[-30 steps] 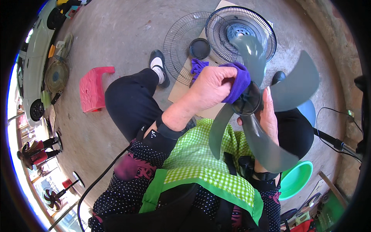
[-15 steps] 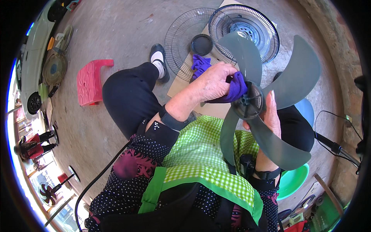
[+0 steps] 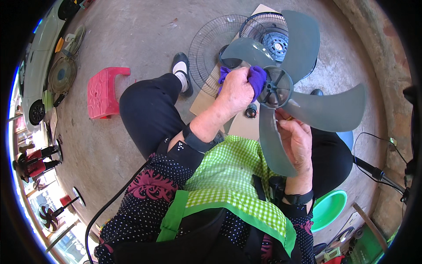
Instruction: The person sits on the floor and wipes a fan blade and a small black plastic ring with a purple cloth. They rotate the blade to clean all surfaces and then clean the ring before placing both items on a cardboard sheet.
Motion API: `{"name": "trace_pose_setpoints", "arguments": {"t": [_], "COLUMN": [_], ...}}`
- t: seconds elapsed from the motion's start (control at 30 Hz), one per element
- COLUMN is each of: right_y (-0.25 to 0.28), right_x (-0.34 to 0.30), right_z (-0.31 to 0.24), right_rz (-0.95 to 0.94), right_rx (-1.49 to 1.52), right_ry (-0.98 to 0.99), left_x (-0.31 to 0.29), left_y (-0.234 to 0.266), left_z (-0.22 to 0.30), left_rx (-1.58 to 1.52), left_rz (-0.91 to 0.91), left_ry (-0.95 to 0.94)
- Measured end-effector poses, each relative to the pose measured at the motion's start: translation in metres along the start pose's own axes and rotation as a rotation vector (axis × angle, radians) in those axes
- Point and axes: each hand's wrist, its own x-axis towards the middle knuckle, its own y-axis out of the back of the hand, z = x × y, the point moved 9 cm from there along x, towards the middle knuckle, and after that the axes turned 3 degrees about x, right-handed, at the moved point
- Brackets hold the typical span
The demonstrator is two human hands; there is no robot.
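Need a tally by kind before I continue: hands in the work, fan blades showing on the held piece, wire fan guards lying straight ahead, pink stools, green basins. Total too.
Hands: 2 (left hand, right hand)
Fan blades showing: 4
Wire fan guards: 2 (left guard, right guard)
Pink stool: 1
Green basin: 1
Total: 10

No lettering, number, label or sign is legible on the fan blades, purple cloth, pink stool, green basin or pale car; details at the bright left rim are too small and washed out to read.
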Motion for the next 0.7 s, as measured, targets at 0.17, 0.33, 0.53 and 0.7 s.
{"name": "trace_pose_setpoints", "arguments": {"t": [0.17,0.33,0.53,0.7], "right_y": [-0.012,-0.004,-0.018,-0.014], "right_x": [-0.004,-0.004,-0.004,-0.004], "right_z": [-0.005,-0.005,-0.018,-0.012], "right_rz": [-0.028,0.159,0.035,0.095], "right_rx": [-0.171,-0.198,-0.281,-0.442], "right_ry": [0.04,0.091,0.269,0.136], "left_x": [-0.003,-0.009,-0.016,-0.014], "left_y": [-0.008,-0.026,-0.03,-0.033], "left_z": [-0.003,-0.012,-0.005,-0.007], "left_rx": [0.016,-0.138,-0.05,-0.098], "left_rz": [0.012,-0.109,-0.18,-0.209], "left_ry": [0.002,0.08,0.071,0.112]}}
